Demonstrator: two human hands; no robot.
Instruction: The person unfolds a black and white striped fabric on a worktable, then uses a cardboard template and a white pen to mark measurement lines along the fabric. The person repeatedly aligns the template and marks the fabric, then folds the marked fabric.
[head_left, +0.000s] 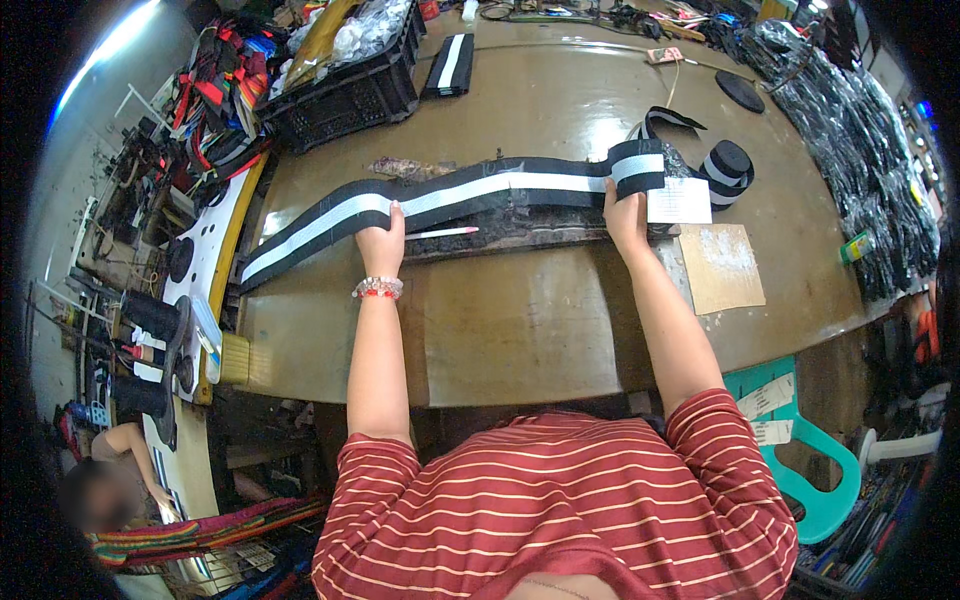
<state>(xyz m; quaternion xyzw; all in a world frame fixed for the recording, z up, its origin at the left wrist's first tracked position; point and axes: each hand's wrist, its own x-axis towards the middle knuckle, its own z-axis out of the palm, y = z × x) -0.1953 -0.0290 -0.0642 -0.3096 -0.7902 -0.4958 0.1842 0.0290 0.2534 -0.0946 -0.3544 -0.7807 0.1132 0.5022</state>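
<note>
A long black webbing strap (480, 185) with a white centre stripe runs across the work table. My left hand (381, 240) grips its lower edge near the middle, thumb over the front. Past that hand the strap slopes down to the table's left side. My right hand (627, 214) holds the other end, where the webbing is folded over itself. Beneath the strap lies a dark bar or board (525, 225), with a white pen (441, 233) on it. Beside my right hand are a white paper slip (679, 201) and a rolled strap (727, 169) of the same pattern.
A black plastic crate (349, 112) of clear bags stands back left, beside a folded striped strap (452, 66). Cardboard (724, 268) lies right of my forearm. Black wrapped bundles (840, 150) line the right edge. A teal chair (817, 457) stands lower right; another person (124, 450) is lower left.
</note>
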